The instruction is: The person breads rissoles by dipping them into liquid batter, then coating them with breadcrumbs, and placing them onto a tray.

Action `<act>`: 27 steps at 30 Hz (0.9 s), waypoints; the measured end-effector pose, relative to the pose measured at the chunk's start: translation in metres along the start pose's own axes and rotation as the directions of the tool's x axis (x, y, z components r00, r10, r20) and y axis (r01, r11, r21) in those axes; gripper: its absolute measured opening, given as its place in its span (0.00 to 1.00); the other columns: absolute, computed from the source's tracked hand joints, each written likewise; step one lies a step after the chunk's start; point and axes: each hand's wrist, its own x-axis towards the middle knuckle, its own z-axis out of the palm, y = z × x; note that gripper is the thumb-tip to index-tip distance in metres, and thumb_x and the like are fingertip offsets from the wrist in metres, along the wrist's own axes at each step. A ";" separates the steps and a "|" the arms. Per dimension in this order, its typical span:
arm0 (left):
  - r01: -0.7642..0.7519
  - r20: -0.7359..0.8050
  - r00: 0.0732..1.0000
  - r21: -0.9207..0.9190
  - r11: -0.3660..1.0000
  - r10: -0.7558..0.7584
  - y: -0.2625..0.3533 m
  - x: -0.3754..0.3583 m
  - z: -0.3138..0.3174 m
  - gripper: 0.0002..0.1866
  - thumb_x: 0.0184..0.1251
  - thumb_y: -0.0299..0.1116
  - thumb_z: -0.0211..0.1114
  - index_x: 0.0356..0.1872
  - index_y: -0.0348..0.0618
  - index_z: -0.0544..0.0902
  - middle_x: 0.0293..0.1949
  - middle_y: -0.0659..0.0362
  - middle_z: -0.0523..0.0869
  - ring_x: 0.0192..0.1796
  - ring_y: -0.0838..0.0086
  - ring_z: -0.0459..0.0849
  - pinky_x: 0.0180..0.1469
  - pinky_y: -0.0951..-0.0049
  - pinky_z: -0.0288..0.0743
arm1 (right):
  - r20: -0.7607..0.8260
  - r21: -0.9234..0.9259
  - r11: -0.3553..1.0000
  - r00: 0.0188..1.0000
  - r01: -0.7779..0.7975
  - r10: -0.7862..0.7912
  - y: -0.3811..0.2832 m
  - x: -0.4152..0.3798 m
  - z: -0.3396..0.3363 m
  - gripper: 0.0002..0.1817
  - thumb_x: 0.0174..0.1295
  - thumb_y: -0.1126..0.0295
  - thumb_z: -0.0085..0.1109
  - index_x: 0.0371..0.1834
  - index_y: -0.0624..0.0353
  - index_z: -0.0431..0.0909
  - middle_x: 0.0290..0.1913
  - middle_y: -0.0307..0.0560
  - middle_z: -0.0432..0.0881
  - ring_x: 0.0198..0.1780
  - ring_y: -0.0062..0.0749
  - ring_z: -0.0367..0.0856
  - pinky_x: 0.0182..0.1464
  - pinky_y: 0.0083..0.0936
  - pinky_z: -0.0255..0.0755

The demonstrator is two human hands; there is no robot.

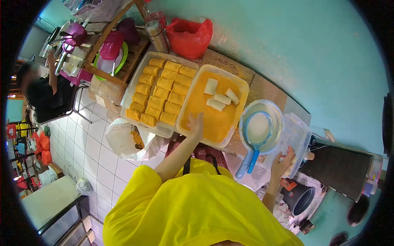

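My left hand [196, 125] hangs over the crumb tub, slightly blurred, its fingers apart with nothing visible in them. The pale tub [245, 88] holds orange crumbs [209, 130]. Several pale uncoated rolls [222, 99] lie on the crumbs towards the far side. To the left, a tray [130, 87] carries rows of orange crumb-coated rolls [160, 93]. My right hand [283, 161] reaches into a clear plastic box [301, 130] at the right, thumb and fingers apart beside pale rolls partly hidden under it. Between the tubs stands a round bucket [279, 119] of whitish liquid.
A blue-handled strainer [254, 139] rests across the bucket. A red plastic bag [189, 37] and a metal flask [157, 36] stand behind the tray. A white bag [123, 141] with crumbs hangs below it. Another person [41, 92] sits at the far left.
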 end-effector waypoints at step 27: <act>-0.589 0.812 0.583 0.412 0.695 0.012 -0.008 0.096 0.013 0.37 0.49 0.38 0.75 0.59 0.39 0.68 0.52 0.54 0.78 0.55 0.63 0.78 0.53 0.65 0.75 | 0.043 0.042 0.994 0.994 -0.106 0.104 0.028 -0.046 0.007 0.27 0.53 0.76 0.57 0.58 0.55 0.65 0.45 0.54 0.72 0.31 0.38 0.74 0.42 0.38 0.68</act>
